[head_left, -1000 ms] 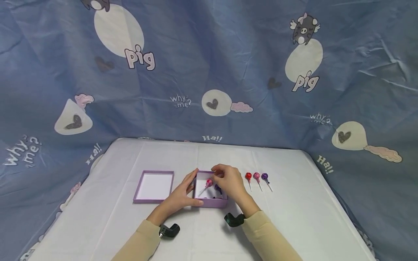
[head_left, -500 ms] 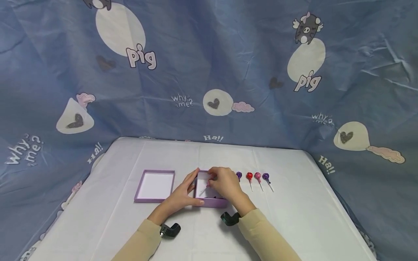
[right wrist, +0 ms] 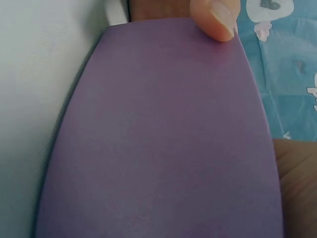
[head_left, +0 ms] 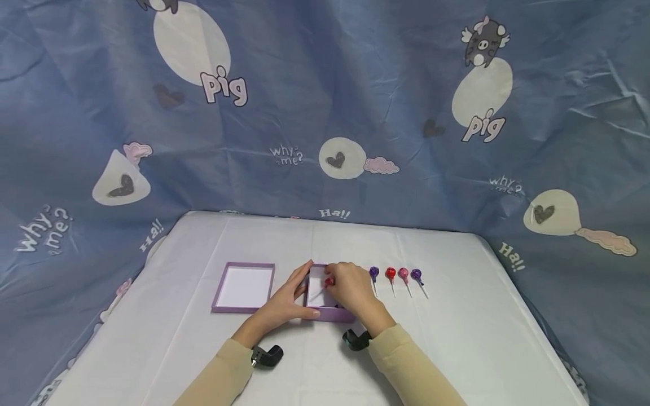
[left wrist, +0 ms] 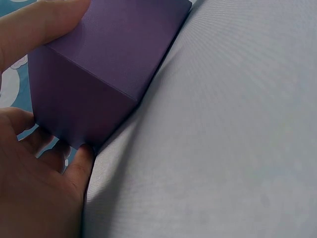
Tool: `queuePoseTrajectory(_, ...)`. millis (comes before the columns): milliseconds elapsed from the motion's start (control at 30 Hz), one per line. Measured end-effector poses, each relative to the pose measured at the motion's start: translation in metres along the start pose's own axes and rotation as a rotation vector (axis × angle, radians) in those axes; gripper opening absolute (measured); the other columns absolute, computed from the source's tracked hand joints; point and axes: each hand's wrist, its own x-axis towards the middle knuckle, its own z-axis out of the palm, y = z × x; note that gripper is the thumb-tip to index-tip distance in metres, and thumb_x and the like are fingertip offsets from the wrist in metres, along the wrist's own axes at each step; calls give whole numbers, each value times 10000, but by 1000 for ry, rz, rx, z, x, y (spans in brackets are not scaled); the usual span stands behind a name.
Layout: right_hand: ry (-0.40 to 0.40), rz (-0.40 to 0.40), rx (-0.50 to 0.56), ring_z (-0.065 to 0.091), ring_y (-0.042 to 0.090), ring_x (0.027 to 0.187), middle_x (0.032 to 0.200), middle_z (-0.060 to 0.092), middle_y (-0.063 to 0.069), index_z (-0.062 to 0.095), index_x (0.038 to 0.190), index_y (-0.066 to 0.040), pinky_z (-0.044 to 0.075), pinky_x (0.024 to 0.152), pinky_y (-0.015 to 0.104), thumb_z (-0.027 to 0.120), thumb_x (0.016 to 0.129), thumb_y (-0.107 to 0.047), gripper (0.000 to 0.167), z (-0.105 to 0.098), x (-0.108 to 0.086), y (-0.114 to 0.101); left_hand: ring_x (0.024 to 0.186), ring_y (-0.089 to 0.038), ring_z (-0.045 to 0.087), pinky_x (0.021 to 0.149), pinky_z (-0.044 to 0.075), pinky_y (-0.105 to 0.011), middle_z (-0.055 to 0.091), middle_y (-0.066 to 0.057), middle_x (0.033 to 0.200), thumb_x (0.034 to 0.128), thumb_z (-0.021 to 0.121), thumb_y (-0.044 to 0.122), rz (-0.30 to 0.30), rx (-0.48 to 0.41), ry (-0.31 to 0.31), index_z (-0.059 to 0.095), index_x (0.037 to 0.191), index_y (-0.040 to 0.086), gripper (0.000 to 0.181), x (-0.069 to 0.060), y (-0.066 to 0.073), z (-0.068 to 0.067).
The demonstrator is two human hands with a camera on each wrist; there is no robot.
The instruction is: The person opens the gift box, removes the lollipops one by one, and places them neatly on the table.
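An open purple box (head_left: 330, 314) with a white inside stands at the middle of the table. My left hand (head_left: 279, 307) grips its left side, thumb on the front wall and fingers along the side; the left wrist view shows this hand (left wrist: 39, 183) against the purple box wall (left wrist: 84, 94). My right hand (head_left: 352, 288) reaches in over the box's right part, thumb and fingertips pinching a red lollipop (head_left: 329, 281) whose stick slants down to the left. The right wrist view is mostly box wall (right wrist: 158, 129). My right hand hides other contents of the box.
Left of the box lies a shallow purple-rimmed lid (head_left: 236, 309), its white inside up. Right of my right hand lie several lollipops in a row: purple (head_left: 374, 272), red (head_left: 390, 273), pink (head_left: 403, 273) and purple (head_left: 416, 274). A blue patterned cloth (head_left: 284, 113) hangs behind the table.
My right hand has moved left and lower over the box, uncovering a purple lollipop at the row's left end. A red lollipop now shows at its fingertips. My left hand keeps its grip.
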Motion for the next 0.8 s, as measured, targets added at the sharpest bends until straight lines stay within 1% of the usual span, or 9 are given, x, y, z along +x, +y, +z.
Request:
queuePoseTrajectory(200, -20, -79, 51, 631, 114, 728, 848, 713, -60, 795, 1017, -189, 537, 591, 319, 825, 737, -100, 294, 5, -3, 4, 1511, -137, 113, 1215, 232, -335, 69, 79, 1668, 755, 905, 142, 19, -6, -1, 140, 1606, 401, 1173, 1, -2, 0)
queuePoseTrajectory(333, -62, -122, 74, 602, 83, 697, 801, 687, -92, 797, 994, -189, 530, 585, 312, 835, 721, -90, 292, 7, -2, 6, 1512, -138, 102, 1212, 233, -328, 68, 82, 1668, 757, 905, 164, 31, 5, -7, 133, 1607, 401, 1172, 2, -4, 1)
queuePoseTrajectory(467, -117, -141, 78, 564, 39, 670, 753, 648, -143, 795, 991, -215, 497, 564, 275, 857, 722, -126, 289, 7, 1, 7, 1512, -143, 104, 1210, 234, -327, 65, 83, 1667, 758, 906, 177, 36, 10, -7, 128, 1606, 405, 1173, 3, -4, 0)
queuePoseTrajectory(633, -158, -158, 91, 552, 44, 672, 726, 619, -147, 791, 969, -233, 472, 550, 265, 869, 736, -151, 259, 5, 4, 7, 1514, -157, 105, 1213, 233, -346, 70, 72, 1670, 757, 904, 156, 53, 7, -3, 128, 1610, 393, 1178, 4, -4, 0)
queuePoseTrajectory(800, -180, -163, 113, 555, 51, 695, 755, 625, -137, 783, 965, -222, 480, 585, 261, 863, 737, -133, 258, 4, 3, 10, 1512, -142, 97, 1213, 231, -328, 56, 91, 1668, 755, 909, 189, 21, 12, -7, 124, 1603, 414, 1178, 2, -2, 1)
